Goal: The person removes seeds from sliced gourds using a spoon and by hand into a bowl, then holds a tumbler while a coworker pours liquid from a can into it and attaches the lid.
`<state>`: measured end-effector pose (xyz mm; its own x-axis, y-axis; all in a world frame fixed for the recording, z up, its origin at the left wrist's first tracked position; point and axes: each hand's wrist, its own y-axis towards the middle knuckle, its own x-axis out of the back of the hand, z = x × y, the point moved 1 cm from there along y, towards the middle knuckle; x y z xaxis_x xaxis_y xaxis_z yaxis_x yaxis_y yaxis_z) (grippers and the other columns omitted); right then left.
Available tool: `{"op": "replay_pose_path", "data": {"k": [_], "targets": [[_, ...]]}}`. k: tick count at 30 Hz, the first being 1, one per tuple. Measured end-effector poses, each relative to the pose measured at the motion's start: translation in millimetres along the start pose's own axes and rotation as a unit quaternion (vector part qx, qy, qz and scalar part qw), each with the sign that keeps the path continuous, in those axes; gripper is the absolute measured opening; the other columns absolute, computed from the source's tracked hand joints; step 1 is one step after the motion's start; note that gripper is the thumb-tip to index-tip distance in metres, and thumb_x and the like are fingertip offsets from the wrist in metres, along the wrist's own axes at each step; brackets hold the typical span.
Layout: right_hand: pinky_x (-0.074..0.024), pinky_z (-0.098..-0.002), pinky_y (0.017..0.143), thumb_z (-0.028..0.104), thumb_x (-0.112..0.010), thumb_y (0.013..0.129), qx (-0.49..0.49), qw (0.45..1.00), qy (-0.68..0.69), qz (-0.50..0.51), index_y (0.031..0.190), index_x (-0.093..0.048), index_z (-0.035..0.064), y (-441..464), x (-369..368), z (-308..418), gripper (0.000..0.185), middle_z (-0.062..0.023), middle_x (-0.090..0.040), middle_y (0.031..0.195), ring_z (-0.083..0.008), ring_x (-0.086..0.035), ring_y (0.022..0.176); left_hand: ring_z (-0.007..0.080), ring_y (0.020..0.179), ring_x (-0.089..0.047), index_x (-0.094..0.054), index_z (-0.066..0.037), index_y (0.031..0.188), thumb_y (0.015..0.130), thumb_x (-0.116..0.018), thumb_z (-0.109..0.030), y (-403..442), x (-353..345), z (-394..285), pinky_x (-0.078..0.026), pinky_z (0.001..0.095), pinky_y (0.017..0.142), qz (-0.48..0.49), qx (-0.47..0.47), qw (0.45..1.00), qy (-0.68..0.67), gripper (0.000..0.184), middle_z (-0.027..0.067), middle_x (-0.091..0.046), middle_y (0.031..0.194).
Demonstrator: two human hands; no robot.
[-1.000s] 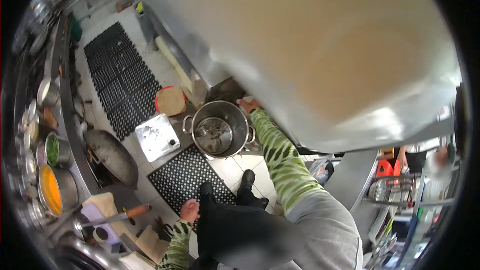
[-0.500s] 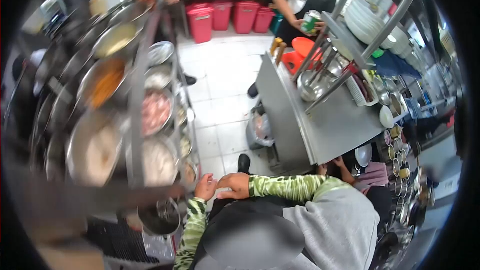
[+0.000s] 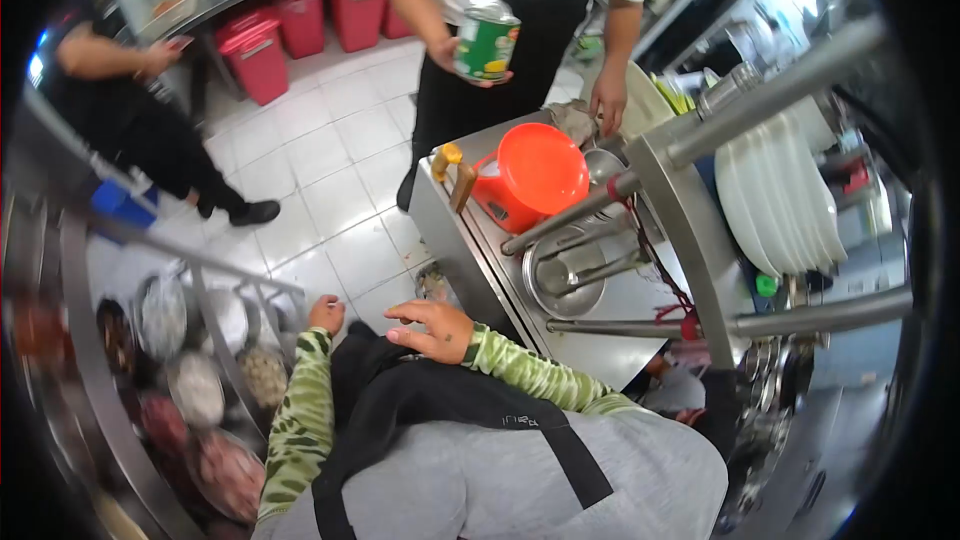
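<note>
My right hand is in front of my apron, fingers apart, holding nothing, near the edge of a steel counter. To its left, my left hand hangs beside a rack of food bowls; its fingers look curled, and what they hold, if anything, is too small to tell. Across the counter a person in a white shirt and black apron holds a green can. An orange scale with a round pan stands on the counter near two knife handles.
Red lidded bins line the back below a steel table. Another person in dark clothes stands at the left. Food bowls fill the rack at lower left. Stacked white plates and metal shelf bars are at the right.
My view has turned and come closer to the counter and the person with the can. My hands, close together before, are now apart. The second person now shows more fully at the left.
</note>
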<state>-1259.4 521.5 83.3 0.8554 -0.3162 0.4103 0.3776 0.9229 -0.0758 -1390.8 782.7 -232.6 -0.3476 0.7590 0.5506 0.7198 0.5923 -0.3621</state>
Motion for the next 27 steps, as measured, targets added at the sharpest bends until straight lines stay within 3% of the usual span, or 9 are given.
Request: {"op": "replay_pose_path", "data": {"k": [6, 10, 12, 15, 17, 19, 21, 25, 27], "targets": [[-0.0507, -0.0344, 0.083, 0.035, -0.059, 0.094, -0.076, 0.992, 0.020, -0.098, 0.120, -0.061, -0.0010, 126.1, 38.4, -20.0, 0.044, -0.0173, -0.067, 0.107, -0.0257, -0.066, 0.097, 0.0207, 0.053, -0.057, -0.060, -0.004, 0.111, 0.085, -0.061, -0.023, 226.0, 87.8, -20.7, -0.051, 0.0410, 0.047, 0.149, 0.128, 0.980, -0.024, 0.032, 0.0077, -0.060, 0.068], [-0.0518, -0.0325, 0.080, 0.035, -0.059, 0.094, -0.185, 0.963, 0.088, -0.175, 0.120, -0.061, -0.0024, 195.1, 68.2, 0.2, 0.045, -0.0167, -0.070, 0.098, -0.0226, -0.068, 0.090, 0.0214, 0.059, -0.059, -0.062, -0.006, 0.105, 0.085, -0.059, -0.022, 374.9, 140.4, -46.6, -0.053, 0.0460, 0.050, 0.201, 0.156, 0.967, 0.025, 0.026, 0.0074, -0.060, 0.073], [-0.0516, -0.0336, 0.081, 0.036, -0.059, 0.093, -0.191, 0.948, 0.107, -0.230, 0.118, -0.061, -0.0038, 213.6, 79.5, 8.5, 0.046, -0.0186, -0.070, 0.098, -0.0237, -0.068, 0.092, 0.0250, 0.073, -0.065, -0.064, -0.007, 0.105, 0.084, -0.060, -0.021, 444.1, 147.1, -91.8, -0.055, 0.0476, 0.064, 0.201, 0.121, 0.971, 0.035, 0.026, 0.0098, -0.065, 0.082], [-0.0514, -0.0345, 0.082, 0.036, -0.060, 0.093, -0.227, 0.924, 0.103, -0.290, 0.117, -0.062, -0.0036, 241.0, 85.9, 3.9, 0.046, -0.0197, -0.069, 0.100, -0.0268, -0.068, 0.093, 0.0366, 0.102, -0.063, -0.065, -0.006, 0.112, 0.081, -0.064, -0.031, 595.1, 100.2, -140.8, -0.048, 0.0420, 0.092, 0.217, -0.151, 0.948, 0.178, 0.039, 0.0192, -0.067, 0.101], [-0.0516, -0.0348, 0.082, 0.037, -0.061, 0.092, -0.248, 0.901, 0.136, -0.327, 0.117, -0.063, -0.0012, 259.0, 76.2, -17.2, 0.045, -0.0187, -0.069, 0.099, -0.0270, -0.068, 0.092, 0.0334, 0.092, -0.065, -0.064, -0.004, 0.112, 0.084, -0.062, -0.031, 620.2, 62.5, -235.9, -0.051, 0.0410, 0.083, 0.230, -0.218, 0.941, 0.121, 0.040, 0.0188, -0.068, 0.099], [-0.0518, -0.0350, 0.081, 0.037, -0.061, 0.092, -0.245, 0.893, 0.114, -0.360, 0.117, -0.063, -0.0004, 277.8, 83.1, -15.6, 0.045, -0.0180, -0.069, 0.097, -0.0263, -0.067, 0.091, 0.0147, 0.074, -0.059, -0.060, -0.004, 0.117, 0.088, -0.061, -0.021, 545.5, 67.1, -376.8, -0.049, 0.0302, 0.066, 0.313, -0.159, 0.937, -0.010, 0.034, 0.0086, -0.066, 0.090], [-0.0518, -0.0351, 0.078, 0.036, -0.062, 0.092, -0.233, 0.880, 0.111, -0.398, 0.115, -0.064, 0.0003, 297.7, 92.8, -26.7, 0.043, -0.0176, -0.068, 0.095, -0.0261, -0.067, 0.088, 0.0140, 0.072, -0.058, -0.060, -0.004, 0.118, 0.088, -0.061, -0.019, 547.7, 46.6, -431.4, -0.048, 0.0295, 0.065, 0.359, -0.210, 0.909, -0.002, 0.034, 0.0068, -0.065, 0.088], [-0.0507, -0.0381, 0.082, 0.039, -0.059, 0.093, -0.248, 0.876, 0.119, -0.395, 0.114, -0.064, 0.0026, 347.3, 144.1, -52.8, 0.042, -0.0192, -0.066, 0.105, -0.0325, -0.065, 0.092, 0.0177, 0.076, -0.062, -0.060, -0.003, 0.118, 0.087, -0.061, -0.021, 630.0, 36.1, -426.8, -0.050, 0.0320, 0.071, 0.368, -0.386, 0.838, 0.118, 0.035, 0.0110, -0.067, 0.088], [-0.0487, -0.0410, 0.087, 0.040, -0.057, 0.093, -0.229, 0.883, 0.062, -0.406, 0.116, -0.063, 0.0031, 375.5, 163.6, -79.4, 0.044, -0.0203, -0.065, 0.108, -0.0348, -0.063, 0.098, 0.0282, 0.078, -0.065, -0.062, -0.004, 0.115, 0.084, -0.063, -0.023, 676.2, 55.4, -403.0, -0.052, 0.0387, 0.075, 0.330, -0.398, 0.830, 0.207, 0.036, 0.0172, -0.068, 0.087]]}}
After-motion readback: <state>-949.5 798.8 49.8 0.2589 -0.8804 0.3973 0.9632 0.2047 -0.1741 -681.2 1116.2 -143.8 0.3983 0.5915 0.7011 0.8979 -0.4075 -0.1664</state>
